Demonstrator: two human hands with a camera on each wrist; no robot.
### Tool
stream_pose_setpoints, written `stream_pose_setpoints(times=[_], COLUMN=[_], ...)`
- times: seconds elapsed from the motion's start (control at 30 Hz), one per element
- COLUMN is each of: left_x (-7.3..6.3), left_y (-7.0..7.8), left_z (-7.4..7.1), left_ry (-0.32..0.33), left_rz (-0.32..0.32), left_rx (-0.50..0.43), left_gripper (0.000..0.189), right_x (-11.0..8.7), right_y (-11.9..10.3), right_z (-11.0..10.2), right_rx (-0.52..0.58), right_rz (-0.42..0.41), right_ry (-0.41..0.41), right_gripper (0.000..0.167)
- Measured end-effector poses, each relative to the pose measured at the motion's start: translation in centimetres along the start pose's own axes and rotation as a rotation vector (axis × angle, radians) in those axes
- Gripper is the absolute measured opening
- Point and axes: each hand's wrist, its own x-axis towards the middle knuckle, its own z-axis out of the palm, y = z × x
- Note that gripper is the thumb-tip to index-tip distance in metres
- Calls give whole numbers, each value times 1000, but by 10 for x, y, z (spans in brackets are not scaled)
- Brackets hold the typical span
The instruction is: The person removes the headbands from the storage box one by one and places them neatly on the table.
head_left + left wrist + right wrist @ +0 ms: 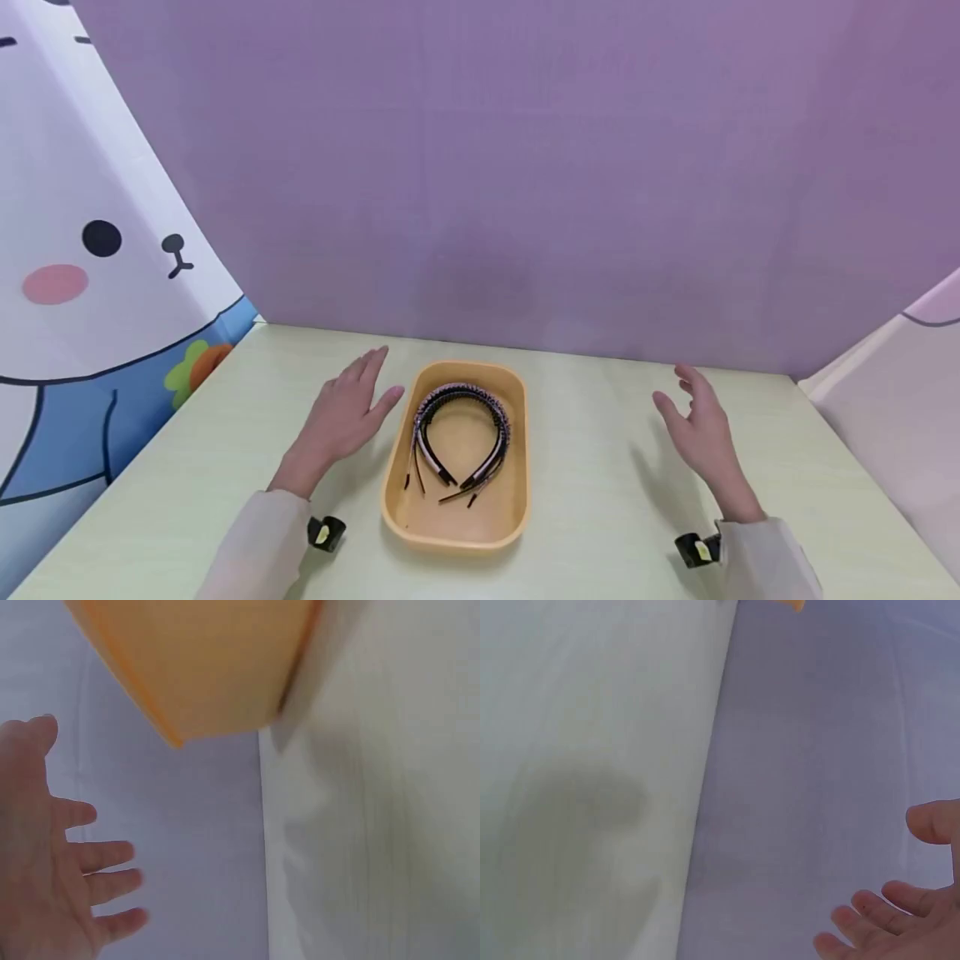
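Note:
Several headbands point(462, 396), dark and some beaded or braided, lie nested together inside a yellow-orange tray point(456, 540) on the table. My left hand point(342, 417) hovers just left of the tray, fingers extended and thumb apart, touching nothing. In the left wrist view that hand point(45, 862) shows spread fingers, with the tray's outer wall point(210, 667) close by. Well to the right of the tray, my right hand point(703, 433) is held above the table with relaxed fingers and nothing in it. The right wrist view shows the same hand point(907, 915) at the lower right corner.
A pale table point(585, 483) carries the tray. Behind it rises a purple cloth backdrop point(525, 183). A cartoon-printed cloth point(112, 333) hangs along the left side, and a pale panel point(900, 433) stands at the right. Each wrist wears a small black camera point(326, 533).

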Motion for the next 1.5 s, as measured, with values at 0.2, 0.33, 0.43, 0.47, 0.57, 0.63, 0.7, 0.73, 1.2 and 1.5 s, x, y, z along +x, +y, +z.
stream_pose_setpoints(times=[0.2, 0.33, 0.43, 0.47, 0.57, 0.63, 0.7, 0.73, 1.2, 1.5], left_x=[-5, -10, -12, -12, -13, -13, -13, -13, -19, -33], left_y=[9, 14, 17, 18, 22, 24, 26, 27, 36, 39], left_z=[-2, -2, -1, -1, 0, 0, -1, -1, 5, 2], left_ry=[-81, -85, -73, -70, -62, -58, -51, -49, -85, -79], left_rz=[-77, -86, -90, -93, -108, -118, -127, -132, -176, -234], left_rx=[-199, -271, -324, -341, -372, -388, -407, -419, -501, -493], left_gripper=[67, 66, 62, 60, 53, 49, 45, 43, 37, 33], right_x=[8, 12, 13, 13, 13, 15, 17, 18, 37, 40], right_y=[-16, -26, -33, -34, -38, -42, -45, -47, -64, -89], right_z=[5, 9, 13, 14, 19, 23, 26, 28, 53, 81], right_rx=[101, 109, 111, 111, 109, 105, 113, 121, 135, 155], right_rz=[35, 31, 22, 16, -6, -26, -38, -44, -36, -65], right_ry=[-48, -93, -117, -123, -141, -163, -187, -200, -281, -347], right_gripper=[49, 46, 45, 44, 42, 41, 41, 42, 37, 31])
